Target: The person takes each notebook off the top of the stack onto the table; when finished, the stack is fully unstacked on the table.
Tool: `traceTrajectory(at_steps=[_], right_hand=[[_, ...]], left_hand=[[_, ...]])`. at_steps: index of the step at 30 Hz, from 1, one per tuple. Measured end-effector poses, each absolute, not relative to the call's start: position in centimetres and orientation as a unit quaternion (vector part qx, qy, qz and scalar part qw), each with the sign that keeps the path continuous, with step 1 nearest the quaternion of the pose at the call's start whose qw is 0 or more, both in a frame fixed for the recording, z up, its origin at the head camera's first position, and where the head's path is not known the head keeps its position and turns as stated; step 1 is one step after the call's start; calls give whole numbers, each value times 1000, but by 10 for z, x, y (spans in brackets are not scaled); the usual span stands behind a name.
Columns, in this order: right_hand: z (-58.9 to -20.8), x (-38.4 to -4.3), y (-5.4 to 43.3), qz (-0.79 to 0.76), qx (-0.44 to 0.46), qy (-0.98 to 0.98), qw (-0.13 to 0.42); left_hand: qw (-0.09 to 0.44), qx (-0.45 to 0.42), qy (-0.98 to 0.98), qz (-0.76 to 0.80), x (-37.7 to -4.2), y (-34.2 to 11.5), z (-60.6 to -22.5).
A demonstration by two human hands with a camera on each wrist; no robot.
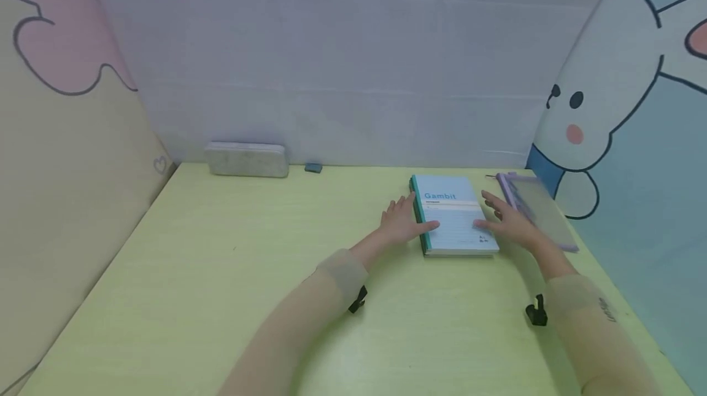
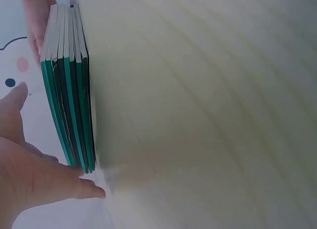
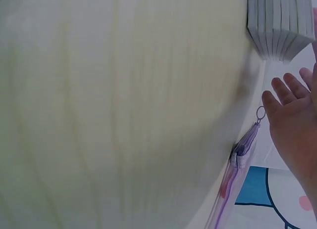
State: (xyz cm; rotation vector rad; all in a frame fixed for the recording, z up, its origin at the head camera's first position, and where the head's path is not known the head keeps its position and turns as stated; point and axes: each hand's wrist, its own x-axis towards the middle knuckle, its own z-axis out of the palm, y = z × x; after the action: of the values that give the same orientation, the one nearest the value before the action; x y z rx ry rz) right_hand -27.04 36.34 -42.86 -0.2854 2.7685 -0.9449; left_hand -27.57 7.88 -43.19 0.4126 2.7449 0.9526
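Observation:
A stack of several notebooks lies on the table, the top cover pale blue and printed "Gambit". Their green and dark spines face left, and the white page edges show in the right wrist view. My left hand is at the spine side, fingers extended along it and thumb over the cover. On the other side my right hand has its fingers spread, thumb near the cover's right edge. In the right wrist view, a gap shows between the right fingertips and the pages.
Right of the stack lies a clear zip pouch with a purple edge, close beside my right hand. A grey-white case and a small blue-grey block sit along the table's back edge. Printed cloth walls enclose the table.

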Motion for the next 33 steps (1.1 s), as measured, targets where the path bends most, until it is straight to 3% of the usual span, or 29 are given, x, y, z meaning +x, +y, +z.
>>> traceTrajectory(at_steps=[17,27,33], right_hand=[[-439,-273,362,-280,-83,947,133],[-440,-270,365,-277,-109,950,94],[-440,-269,364,-303,-110,944,73]], left_hand=[[166,182,901,357,-286,75,-441],[93,199,907,360,-281,80,-435],[97,182,882,423,-276,83,-430]])
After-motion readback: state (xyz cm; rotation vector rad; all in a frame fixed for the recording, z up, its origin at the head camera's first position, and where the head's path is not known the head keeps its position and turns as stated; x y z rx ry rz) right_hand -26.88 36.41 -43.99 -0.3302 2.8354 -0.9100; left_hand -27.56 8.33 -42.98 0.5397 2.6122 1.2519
